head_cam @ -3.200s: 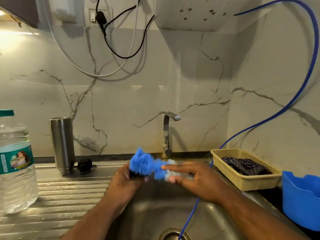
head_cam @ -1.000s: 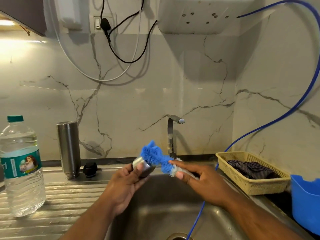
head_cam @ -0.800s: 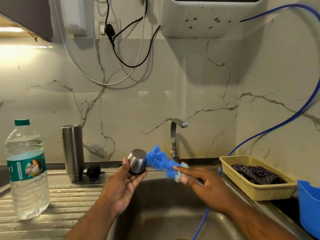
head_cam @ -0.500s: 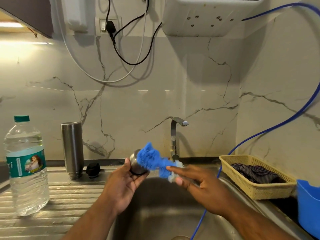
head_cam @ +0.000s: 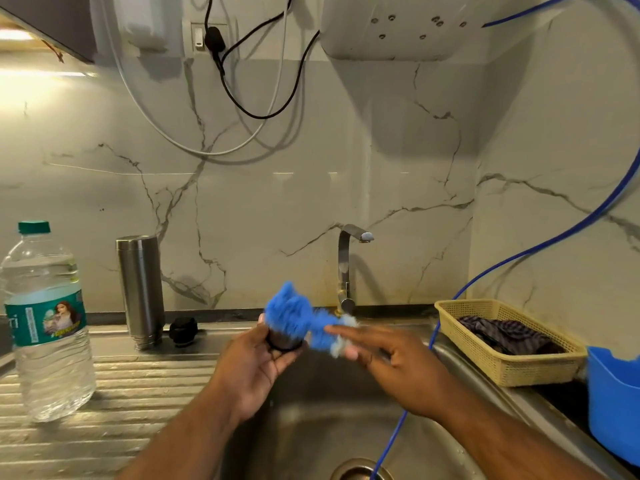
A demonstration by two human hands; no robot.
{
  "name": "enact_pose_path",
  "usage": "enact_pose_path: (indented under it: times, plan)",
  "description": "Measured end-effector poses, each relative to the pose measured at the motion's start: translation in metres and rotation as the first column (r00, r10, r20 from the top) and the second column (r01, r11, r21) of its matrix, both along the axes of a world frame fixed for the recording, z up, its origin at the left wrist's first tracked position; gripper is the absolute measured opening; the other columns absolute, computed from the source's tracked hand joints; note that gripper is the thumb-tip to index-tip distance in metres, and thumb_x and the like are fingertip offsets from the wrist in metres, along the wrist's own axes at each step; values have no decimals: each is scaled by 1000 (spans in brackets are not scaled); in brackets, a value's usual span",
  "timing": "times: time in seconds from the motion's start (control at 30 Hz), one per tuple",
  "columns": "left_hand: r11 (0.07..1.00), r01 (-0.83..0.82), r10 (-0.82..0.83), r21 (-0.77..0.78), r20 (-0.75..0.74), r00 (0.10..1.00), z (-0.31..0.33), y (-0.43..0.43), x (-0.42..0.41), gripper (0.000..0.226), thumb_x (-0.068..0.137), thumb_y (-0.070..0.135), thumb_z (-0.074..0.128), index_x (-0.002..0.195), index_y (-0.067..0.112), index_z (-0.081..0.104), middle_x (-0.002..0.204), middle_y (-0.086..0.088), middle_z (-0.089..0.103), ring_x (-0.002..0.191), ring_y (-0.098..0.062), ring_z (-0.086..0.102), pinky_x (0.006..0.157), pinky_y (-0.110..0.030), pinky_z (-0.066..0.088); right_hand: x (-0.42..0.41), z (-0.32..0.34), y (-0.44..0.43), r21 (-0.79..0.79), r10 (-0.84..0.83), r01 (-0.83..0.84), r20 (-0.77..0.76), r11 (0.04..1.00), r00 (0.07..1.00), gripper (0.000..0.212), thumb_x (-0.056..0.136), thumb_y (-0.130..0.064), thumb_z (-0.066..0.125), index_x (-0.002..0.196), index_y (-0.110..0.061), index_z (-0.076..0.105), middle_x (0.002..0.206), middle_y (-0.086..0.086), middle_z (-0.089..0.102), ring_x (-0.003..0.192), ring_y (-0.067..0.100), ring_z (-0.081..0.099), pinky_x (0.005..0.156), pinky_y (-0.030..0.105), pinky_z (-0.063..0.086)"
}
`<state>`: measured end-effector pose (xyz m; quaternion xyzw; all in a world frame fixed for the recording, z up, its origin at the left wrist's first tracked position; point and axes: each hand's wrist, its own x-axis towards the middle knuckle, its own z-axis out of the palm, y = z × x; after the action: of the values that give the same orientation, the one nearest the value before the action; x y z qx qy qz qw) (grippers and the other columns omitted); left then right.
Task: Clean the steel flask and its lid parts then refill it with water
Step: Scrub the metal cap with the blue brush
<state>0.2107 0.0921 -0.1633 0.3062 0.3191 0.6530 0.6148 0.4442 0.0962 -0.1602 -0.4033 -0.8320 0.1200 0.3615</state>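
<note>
Above the sink (head_cam: pixel 311 427), a steel cap (head_cam: pixel 282 341) is gripped by the left hand (head_cam: pixel 256 372), a blue brush (head_cam: pixel 294 315) by the right hand (head_cam: pixel 398 365).

Warm strip light (head_cam: pixel 15 34) top-L, glare on white veined marble wall (head_cam: pixel 242 202); rest dim, greenish. Soft shadow below white plastic wall box (head_cam: pixel 415 29). Fluffy blue brush (head_cam: pixel 294 317) + right hand (head_cam: pixel 391 365) motion-blurred. Edges bend.

The only print in view sits on the teal label (head_cam: pixel 45 322) of the plastic water bottle (head_cam: pixel 48 368) on the tabletop (head_cam: pixel 138 393) at the left: a yellow strip of lettering under a small picture of a person, and a white column of fine print, all too blurred to read
</note>
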Motion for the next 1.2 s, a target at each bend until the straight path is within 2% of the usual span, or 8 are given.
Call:
enact_pose_path:
  times: [0.2, 0.37, 0.5, 0.63, 0.73, 0.93, 1.03, 1.2]
  plan:
    - [1000, -22, 22, -11, 36, 999, 0, 2, 2, 26, 108, 20, 43, 118, 5, 61, 105, -20, 76, 107, -35, 71, 89, -49, 57, 5, 1, 1, 25, -26, 24, 88, 999, 996, 41, 99, -55, 50, 130, -79, 37, 126, -27, 57, 114, -9, 51, 94, 18, 45]
    - [992, -48, 71, -117, 201, 977, 3, 8, -5, 29, 108, 20, 43, 123, 0, 58, 105, -26, 74, 87, -33, 77, 62, -47, 64, 5, -5, 5, 28, -10, 2, 302, 1000, 953, 45, 100, -45, 56, 125, -79, 43, 114, -20, 47, 105, -2, 44, 85, 19, 44]
    - [993, -74, 100, -96, 303, 948, 10, 12, -15, 40, 111, 19, 35, 147, 5, 43, 133, -30, 58, 127, -45, 56, 85, -61, 56, 21, -7, 17, 65, -114, 101, 249, 993, 962, 46, 101, -41, 55, 121, -81, 44, 103, -27, 39, 102, -4, 39, 80, 19, 37]
    - [992, -88, 112, -91, 318, 942, 8, 13, -11, 40, 111, 20, 33, 146, 3, 41, 119, -31, 61, 112, -46, 61, 91, -64, 48, 8, -5, 9, 33, -59, 53, 199, 998, 978, 45, 102, -40, 56, 118, -81, 45, 99, -30, 38, 98, -8, 39, 76, 16, 36]
    - [993, -104, 116, -63, 251, 961, 4, 11, -15, 43, 111, 28, 32, 149, 8, 40, 132, -24, 61, 121, -36, 61, 108, -74, 32, -2, -6, 6, -13, -26, 28, 153, 1000, 988, 44, 101, -40, 57, 119, -79, 49, 95, -30, 42, 95, -11, 42, 76, 14, 35]
    - [986, -164, 168, -36, 288, 943, 6, 11, -13, 42, 111, 26, 35, 150, 12, 42, 144, -21, 56, 132, -27, 56, 123, -53, 25, -17, -5, -6, -80, -17, 21, 41, 997, 999, 34, 101, -41, 58, 123, -66, 58, 101, -30, 51, 100, -11, 50, 79, 9, 40]
    - [986, -167, 162, -2, 247, 955, 6, 11, -2, 29, 111, 27, 36, 121, 15, 60, 134, -16, 63, 117, -23, 64, 116, -42, 37, -27, -8, -2, -46, -81, 78, -58, 996, 995, 34, 102, -43, 54, 128, -65, 56, 113, -24, 54, 107, -9, 50, 90, 10, 41]
    - [966, -241, 192, 92, 370, 909, 14, 8, -7, 28, 107, 28, 43, 127, 16, 58, 133, -18, 64, 124, -26, 63, 115, -43, 42, -34, -16, -8, -76, -35, 34, -18, 997, 999, 35, 102, -47, 52, 133, -63, 53, 119, -17, 56, 110, -3, 51, 92, 13, 43]
